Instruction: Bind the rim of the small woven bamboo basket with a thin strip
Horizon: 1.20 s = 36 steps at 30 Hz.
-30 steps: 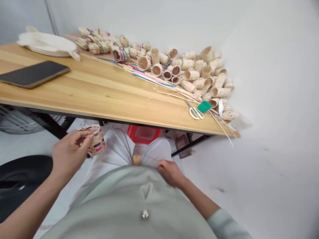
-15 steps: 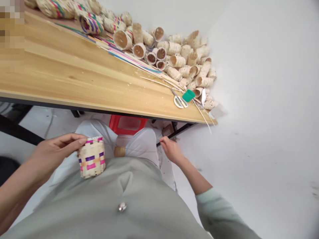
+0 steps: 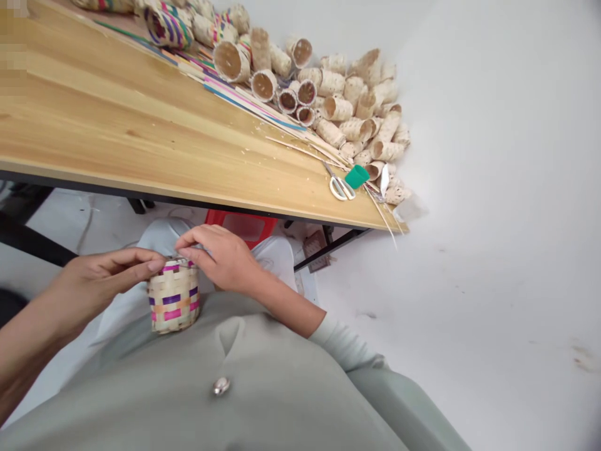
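Observation:
A small woven basket point(image 3: 173, 299) with purple, pink and orange bands stands on my lap below the table edge. My left hand point(image 3: 101, 279) grips its left rim between thumb and fingers. My right hand point(image 3: 218, 255) reaches over from the right, and its fingertips pinch at the basket's top rim. What the right fingers pinch is too thin to make out.
The wooden table point(image 3: 117, 144) carries a heap of small woven tubes point(image 3: 347, 106), coloured strips point(image 3: 235, 94), white-handled scissors point(image 3: 340, 186) and a green cap point(image 3: 357, 176) near its right end. A red stool point(image 3: 239, 224) stands under the table. A white wall lies to the right.
My right hand has come from my right thigh across to the basket's top rim. My left hand has kept hold of the basket and brought it nearer my body.

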Tool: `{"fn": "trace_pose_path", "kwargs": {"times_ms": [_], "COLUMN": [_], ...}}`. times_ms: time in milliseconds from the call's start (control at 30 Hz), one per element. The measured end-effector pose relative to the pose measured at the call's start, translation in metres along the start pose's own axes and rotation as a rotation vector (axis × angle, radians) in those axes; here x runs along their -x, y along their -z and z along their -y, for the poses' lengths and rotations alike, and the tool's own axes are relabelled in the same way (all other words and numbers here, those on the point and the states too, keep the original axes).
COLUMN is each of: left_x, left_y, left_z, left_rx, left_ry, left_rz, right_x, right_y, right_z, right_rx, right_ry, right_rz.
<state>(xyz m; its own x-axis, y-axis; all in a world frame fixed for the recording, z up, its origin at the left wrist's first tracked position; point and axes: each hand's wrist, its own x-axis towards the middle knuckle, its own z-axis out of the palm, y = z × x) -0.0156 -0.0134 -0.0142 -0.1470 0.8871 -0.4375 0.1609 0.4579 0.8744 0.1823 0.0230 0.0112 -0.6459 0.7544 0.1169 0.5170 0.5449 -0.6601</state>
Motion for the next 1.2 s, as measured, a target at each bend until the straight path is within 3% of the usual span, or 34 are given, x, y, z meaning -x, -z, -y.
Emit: {"fn": "trace_pose_path", "kwargs": {"times_ms": [233, 400, 600, 700, 900, 1067, 1200], "left_x": [-0.003, 0.002, 0.007, 0.007, 0.007, 0.008, 0.006], "left_y": [0.001, 0.001, -0.002, -0.002, -0.003, -0.003, 0.0], "left_z": [0.001, 0.005, 0.005, -0.004, -0.016, -0.015, -0.013], "left_rx": [-0.052, -0.103, -0.178, -0.181, -0.195, -0.207, -0.197], "left_ry": [-0.044, -0.15, -0.119, -0.099, -0.164, -0.206, -0.198], "left_rz": [0.052, 0.024, -0.058, -0.013, 0.121, 0.108, 0.106], "right_x": [0.003, 0.003, 0.005, 0.002, -0.005, -0.004, -0.003], "right_y": [-0.019, -0.021, -0.022, -0.018, 0.003, 0.011, 0.011], "right_z": [-0.004, -0.01, -0.007, -0.009, -0.023, -0.027, -0.026], "right_rx": [-0.234, -0.33, -0.379, -0.41, -0.137, -0.025, -0.078], "right_ry": [-0.144, -0.115, -0.139, -0.128, 0.016, 0.102, 0.134], "right_rz": [0.044, 0.0, -0.038, -0.038, -0.016, 0.126, 0.152]}}
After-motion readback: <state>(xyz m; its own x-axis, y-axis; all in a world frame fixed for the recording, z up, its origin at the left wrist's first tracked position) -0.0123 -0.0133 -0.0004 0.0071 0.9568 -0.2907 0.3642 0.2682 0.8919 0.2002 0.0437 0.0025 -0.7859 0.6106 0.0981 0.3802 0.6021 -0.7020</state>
